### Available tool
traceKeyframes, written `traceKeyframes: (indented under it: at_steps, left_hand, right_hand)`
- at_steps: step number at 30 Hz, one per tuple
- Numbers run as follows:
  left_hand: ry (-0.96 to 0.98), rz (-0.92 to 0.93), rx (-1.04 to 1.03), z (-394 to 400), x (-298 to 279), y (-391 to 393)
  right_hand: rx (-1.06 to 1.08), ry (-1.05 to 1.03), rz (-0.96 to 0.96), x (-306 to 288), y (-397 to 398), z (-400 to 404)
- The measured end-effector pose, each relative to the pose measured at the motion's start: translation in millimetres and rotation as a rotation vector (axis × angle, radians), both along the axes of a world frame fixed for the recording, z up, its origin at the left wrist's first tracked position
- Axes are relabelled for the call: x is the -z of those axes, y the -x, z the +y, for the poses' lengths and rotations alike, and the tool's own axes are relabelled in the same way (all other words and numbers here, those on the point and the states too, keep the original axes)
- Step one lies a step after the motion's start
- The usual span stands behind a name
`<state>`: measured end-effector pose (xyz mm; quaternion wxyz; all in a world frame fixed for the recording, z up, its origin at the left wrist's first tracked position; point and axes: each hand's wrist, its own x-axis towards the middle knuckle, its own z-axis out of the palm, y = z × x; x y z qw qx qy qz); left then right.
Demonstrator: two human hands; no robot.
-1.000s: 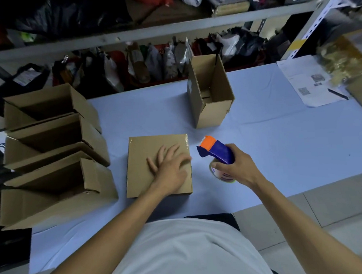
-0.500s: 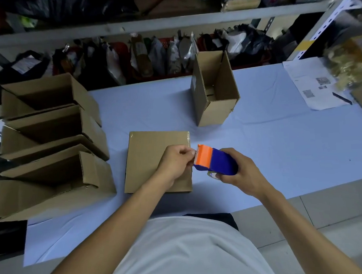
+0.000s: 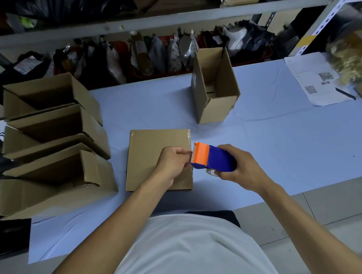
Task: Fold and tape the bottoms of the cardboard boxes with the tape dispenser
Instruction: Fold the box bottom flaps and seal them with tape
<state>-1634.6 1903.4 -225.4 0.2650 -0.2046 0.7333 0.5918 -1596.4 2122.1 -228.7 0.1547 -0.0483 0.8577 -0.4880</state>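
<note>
— While the right hand (image 3: pixel 243 171) gripped the blue tape dispenser with the orange cutter head (image 3: pixel 211 158), where was the flat brown cardboard box (image 3: pixel 151 151)?

— On the pale blue table (image 3: pixel 281 144), under the left hand (image 3: pixel 173 162), whose fingers pinched at the cutter, probably the tape end.

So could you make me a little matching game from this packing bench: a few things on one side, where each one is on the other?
Things:
1. tape dispenser
2. flat box
3. upright open box
4. printed papers

Places:
A. far right of the table
B. under the left hand, at the table's near edge
C. gripped in the right hand
D. standing alone toward the back of the table

Pairs: 1-C, 2-B, 3-D, 4-A
</note>
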Motion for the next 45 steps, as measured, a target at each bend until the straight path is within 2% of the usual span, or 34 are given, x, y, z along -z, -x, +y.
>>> traceKeyframes:
  at_steps: [5,9,12,20,33,41,45]
  left_hand:
    - [0.135,0.062,-0.031,-2,-2,-2]
    - [0.187,0.071,-0.161,-26,2,7]
    - [0.212,0.067,-0.097,-29,6,6]
    - [0.450,0.104,0.033,-12,3,7]
    - [0.515,0.047,0.047,-12,8,8]
    - [0.462,0.027,0.019,-16,11,12]
    - [0.547,0.053,0.074,-16,16,13]
  right_hand:
    - [-0.063,-0.066,0.013,-2,4,8]
    - [-0.005,-0.105,0.004,1,1,38]
    - [-0.013,-0.162,-0.003,6,0,52]
    - [-0.070,-0.311,0.012,21,17,63]
    - [-0.133,-0.381,0.031,37,25,59]
    - [-0.131,-0.392,0.020,36,30,60]
    - [-0.152,-0.416,0.018,39,33,57]
